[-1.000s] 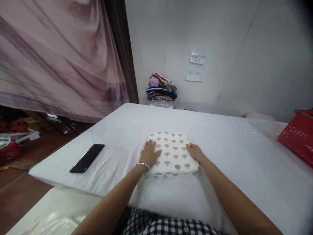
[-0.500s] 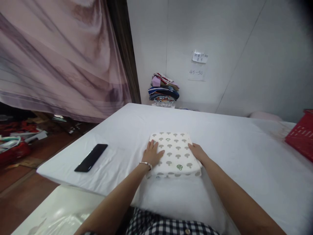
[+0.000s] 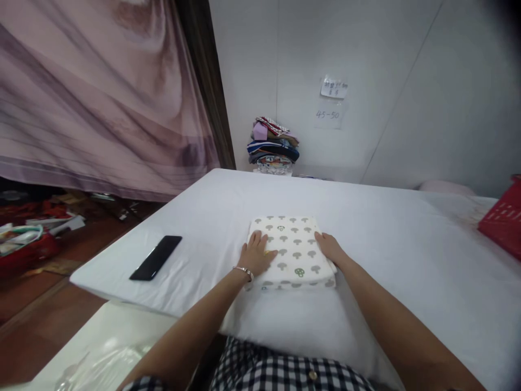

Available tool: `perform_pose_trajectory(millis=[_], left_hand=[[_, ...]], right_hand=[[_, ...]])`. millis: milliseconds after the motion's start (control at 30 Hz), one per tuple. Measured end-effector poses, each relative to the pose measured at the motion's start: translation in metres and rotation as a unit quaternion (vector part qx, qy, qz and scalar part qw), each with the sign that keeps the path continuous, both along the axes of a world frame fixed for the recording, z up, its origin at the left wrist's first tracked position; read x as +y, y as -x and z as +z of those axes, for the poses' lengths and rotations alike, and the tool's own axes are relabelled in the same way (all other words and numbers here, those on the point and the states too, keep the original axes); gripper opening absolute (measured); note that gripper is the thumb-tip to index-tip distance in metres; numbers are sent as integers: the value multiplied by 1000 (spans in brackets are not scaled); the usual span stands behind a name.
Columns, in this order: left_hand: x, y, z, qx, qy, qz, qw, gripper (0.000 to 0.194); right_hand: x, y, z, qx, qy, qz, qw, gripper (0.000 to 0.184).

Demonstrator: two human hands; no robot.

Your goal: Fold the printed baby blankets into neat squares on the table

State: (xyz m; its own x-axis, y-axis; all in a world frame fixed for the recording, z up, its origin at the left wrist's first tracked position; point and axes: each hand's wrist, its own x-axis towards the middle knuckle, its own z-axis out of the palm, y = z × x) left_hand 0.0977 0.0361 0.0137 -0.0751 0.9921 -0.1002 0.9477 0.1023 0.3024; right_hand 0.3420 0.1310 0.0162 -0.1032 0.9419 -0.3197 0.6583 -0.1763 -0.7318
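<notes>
A folded cream cloth with a grey and green mushroom print (image 3: 291, 247) lies on the white-covered bed (image 3: 366, 228) in front of me. My left hand (image 3: 257, 254) lies flat on the cloth's left part, fingers stretched out, a bracelet on the wrist. My right hand (image 3: 330, 248) rests against the cloth's right edge, fingers extended along it. Neither hand grips anything.
A black phone (image 3: 156, 257) lies on the bed to the left. A pile of folded clothes (image 3: 272, 145) stands against the wall beyond the bed. A red basket (image 3: 502, 220) sits at the right edge. A pink curtain hangs at left, with clutter on the floor below it.
Both hands stay on the folded cloth; the left has slid slightly further onto it. The view has shifted a little.
</notes>
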Motion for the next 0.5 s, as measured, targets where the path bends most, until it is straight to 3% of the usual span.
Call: perform_pose_trajectory(millis=[167,333,500], left_hand=[[-30,-8,2,27,-82,-75,993,65],[-62,-12,-8,54,-161,-166,971,67],[-72,0,-10,61,-160,-163,972,54]], right_hand=[[-13,-12,3,34,28,-23,999,70],[-42,-28,8,72,72,-36,994,81],[-62,-36,6,62,77,-9,995,83]])
